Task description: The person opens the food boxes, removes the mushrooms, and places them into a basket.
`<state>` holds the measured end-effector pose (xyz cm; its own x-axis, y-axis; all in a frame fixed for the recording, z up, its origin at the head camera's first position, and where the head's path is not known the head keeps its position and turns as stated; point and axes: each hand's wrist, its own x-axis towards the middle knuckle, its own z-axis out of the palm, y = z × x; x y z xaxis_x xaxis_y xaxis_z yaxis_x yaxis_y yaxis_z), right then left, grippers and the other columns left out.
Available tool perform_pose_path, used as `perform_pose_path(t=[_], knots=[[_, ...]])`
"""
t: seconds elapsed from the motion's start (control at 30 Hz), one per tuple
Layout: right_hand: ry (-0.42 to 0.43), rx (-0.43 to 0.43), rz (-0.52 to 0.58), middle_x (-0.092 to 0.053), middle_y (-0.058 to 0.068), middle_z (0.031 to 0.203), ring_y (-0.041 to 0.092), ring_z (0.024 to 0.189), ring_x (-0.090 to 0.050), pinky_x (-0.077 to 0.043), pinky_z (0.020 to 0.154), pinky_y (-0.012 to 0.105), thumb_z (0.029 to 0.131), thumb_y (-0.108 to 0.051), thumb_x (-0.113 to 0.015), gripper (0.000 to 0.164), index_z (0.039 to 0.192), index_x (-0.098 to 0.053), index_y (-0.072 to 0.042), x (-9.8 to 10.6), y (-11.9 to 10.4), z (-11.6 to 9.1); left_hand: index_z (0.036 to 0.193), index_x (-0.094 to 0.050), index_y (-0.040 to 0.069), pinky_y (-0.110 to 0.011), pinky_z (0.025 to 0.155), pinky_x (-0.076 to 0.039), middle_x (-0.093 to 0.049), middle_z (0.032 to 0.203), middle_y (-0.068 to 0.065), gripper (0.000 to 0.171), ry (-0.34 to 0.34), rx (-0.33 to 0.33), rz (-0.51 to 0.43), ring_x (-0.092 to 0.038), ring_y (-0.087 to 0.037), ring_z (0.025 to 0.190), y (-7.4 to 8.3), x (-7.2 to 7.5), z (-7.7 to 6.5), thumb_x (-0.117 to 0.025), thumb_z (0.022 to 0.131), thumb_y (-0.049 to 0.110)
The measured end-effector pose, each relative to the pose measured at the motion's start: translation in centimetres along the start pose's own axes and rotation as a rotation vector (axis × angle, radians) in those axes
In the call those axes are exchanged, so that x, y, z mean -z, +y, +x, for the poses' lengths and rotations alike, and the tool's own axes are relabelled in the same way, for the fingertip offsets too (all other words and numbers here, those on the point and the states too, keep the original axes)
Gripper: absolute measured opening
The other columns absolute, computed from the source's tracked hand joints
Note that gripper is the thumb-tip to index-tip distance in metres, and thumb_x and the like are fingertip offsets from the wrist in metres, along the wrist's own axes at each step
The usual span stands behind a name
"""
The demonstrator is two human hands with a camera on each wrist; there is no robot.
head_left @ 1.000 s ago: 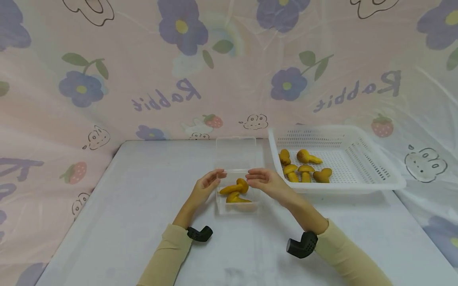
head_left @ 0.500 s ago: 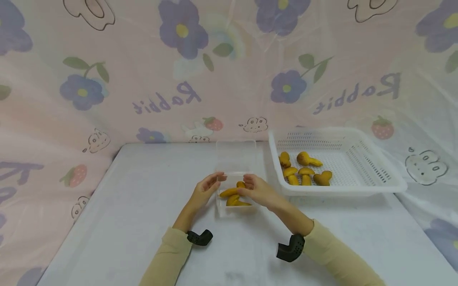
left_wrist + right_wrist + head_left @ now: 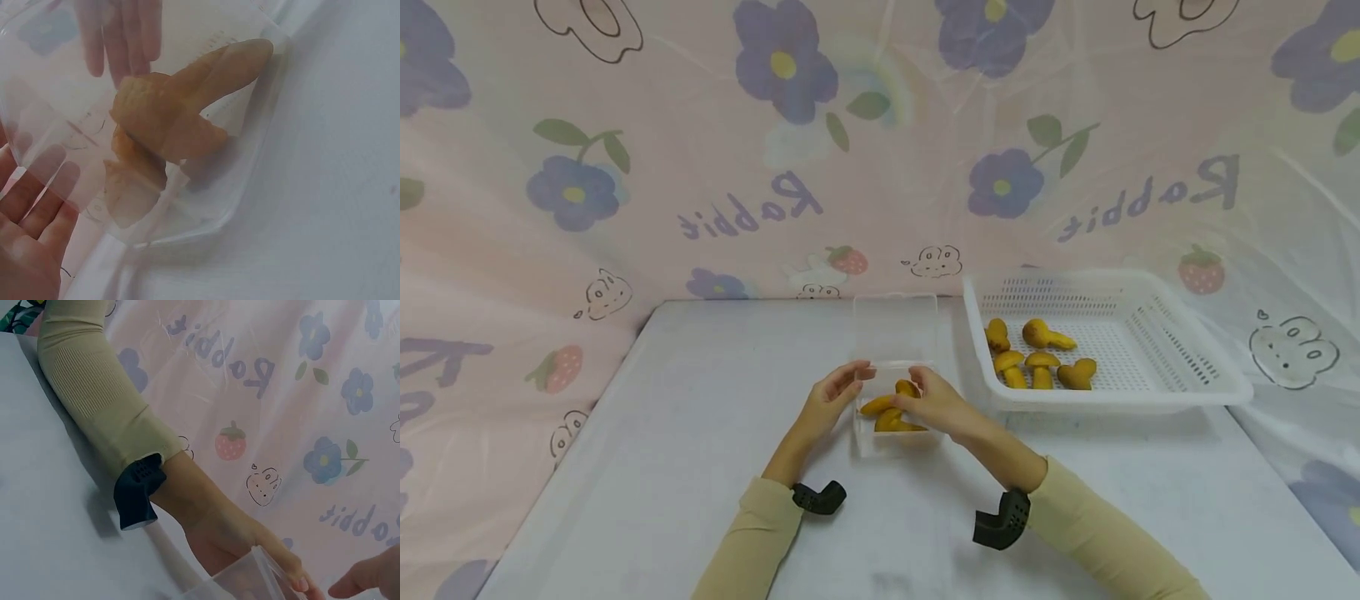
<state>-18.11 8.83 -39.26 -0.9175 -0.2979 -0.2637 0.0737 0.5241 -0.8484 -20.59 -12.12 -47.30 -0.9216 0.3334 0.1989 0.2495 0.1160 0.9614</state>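
Note:
Two yellow-brown mushrooms (image 3: 877,406) lie one behind the other inside a small clear plastic box (image 3: 862,443). Its see-through lid (image 3: 895,325) is flipped back behind it. My left hand (image 3: 825,402) rests at the box's left side, fingertips by the back corner. In the left wrist view, its relaxed fingers (image 3: 39,215) show partly through the plastic. My right hand (image 3: 934,402) reaches over the right wall. Its thumb overlaps the rear mushroom's stem, and the fingers stay near the back corner. Through the plastic in the left wrist view, those fingers (image 3: 119,37) look straight.
A white perforated basket (image 3: 1187,398) stands at the back right with several more yellow mushrooms (image 3: 1042,367) at its left end. The white table (image 3: 715,417) meets a patterned curtain (image 3: 880,167) at its back edge. Black devices (image 3: 820,497) are strapped to both wrists.
My right hand has moved left and inward over the box, its thumb now across the rear mushroom. My left hand keeps its place, and the basket's mushrooms lie as before.

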Motion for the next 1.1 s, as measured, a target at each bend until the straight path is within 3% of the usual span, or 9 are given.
perform_pose_path(t=[0.1, 0.2, 0.33, 0.57, 0.7, 0.87, 1.1], knots=[[0.004, -0.017, -0.001, -0.027, 0.029, 0.155, 0.046, 0.143, -0.029, -0.026, 0.117, 0.061, 0.093, -0.021, -0.059, 0.07, 0.146, -0.025, 0.01, -0.1, 0.1, 0.0, 0.138, -0.047, 0.004, -0.037, 0.117, -0.036, -0.056, 0.136, -0.022, 0.039, 0.001, -0.012, 0.001, -0.045, -0.032, 0.137, -0.1, 0.0, 0.1, -0.046, 0.102, 0.02], [0.004, -0.032, -0.013, -0.033, 0.029, 0.152, 0.042, 0.137, -0.04, -0.032, 0.116, 0.058, 0.091, -0.022, -0.06, 0.073, 0.146, -0.025, 0.01, -0.3, 0.1, 0.1, 0.138, -0.048, 0.002, -0.031, 0.116, -0.038, -0.057, 0.135, -0.024, 0.039, -0.001, -0.027, 0.003, -0.046, -0.033, 0.136, -0.2, 0.1, 0.2, -0.046, 0.102, 0.019], [-0.009, -0.032, -0.034, -0.04, 0.03, 0.147, 0.036, 0.125, -0.05, -0.039, 0.113, 0.053, 0.089, -0.021, -0.061, 0.073, 0.145, -0.027, 0.011, -0.3, 0.0, 0.1, 0.138, -0.047, 0.001, -0.036, 0.117, -0.036, -0.056, 0.135, -0.024, 0.039, -0.008, -0.033, -0.005, -0.045, -0.035, 0.137, -0.2, 0.1, 0.3, -0.046, 0.103, 0.018], [0.009, 0.041, -0.016, -0.04, 0.028, 0.148, 0.042, 0.138, -0.04, -0.031, 0.117, 0.056, 0.086, -0.01, -0.058, 0.067, 0.144, -0.032, 0.009, -0.2, 0.3, 0.0, 0.139, -0.047, 0.002, -0.041, 0.118, -0.033, -0.055, 0.137, -0.024, 0.039, -0.013, -0.022, -0.013, -0.043, -0.035, 0.138, -0.1, 0.1, 0.2, -0.045, 0.103, 0.017], [0.041, 0.106, -0.015, -0.047, 0.024, 0.144, 0.04, 0.136, -0.042, -0.031, 0.117, 0.057, 0.087, -0.005, -0.059, 0.059, 0.141, -0.038, 0.007, -0.4, 0.5, 0.1, 0.138, -0.047, 0.003, -0.042, 0.117, -0.034, -0.056, 0.136, -0.024, 0.038, -0.008, -0.026, -0.001, -0.044, -0.034, 0.138, 0.0, 0.1, 0.2, -0.045, 0.103, 0.017], [0.117, 0.174, 0.061, -0.053, 0.025, 0.137, 0.039, 0.129, -0.049, -0.037, 0.113, 0.055, 0.086, 0.004, -0.057, 0.049, 0.134, -0.048, 0.007, -0.7, 0.6, 0.6, 0.138, -0.047, 0.002, -0.047, 0.116, -0.033, -0.056, 0.136, -0.024, 0.038, -0.008, -0.03, 0.005, -0.045, -0.035, 0.137, -0.1, 0.2, 0.3, -0.045, 0.103, 0.017], [0.179, 0.191, 0.137, -0.054, 0.026, 0.131, 0.037, 0.121, -0.054, -0.048, 0.105, 0.045, 0.083, 0.01, -0.057, 0.044, 0.128, -0.055, 0.009, -1.1, 0.9, 1.3, 0.138, -0.047, 0.0, -0.049, 0.117, -0.032, -0.055, 0.136, -0.027, 0.039, -0.012, -0.03, -0.02, -0.044, -0.036, 0.137, -0.2, 0.1, 0.3, -0.045, 0.102, 0.015]])
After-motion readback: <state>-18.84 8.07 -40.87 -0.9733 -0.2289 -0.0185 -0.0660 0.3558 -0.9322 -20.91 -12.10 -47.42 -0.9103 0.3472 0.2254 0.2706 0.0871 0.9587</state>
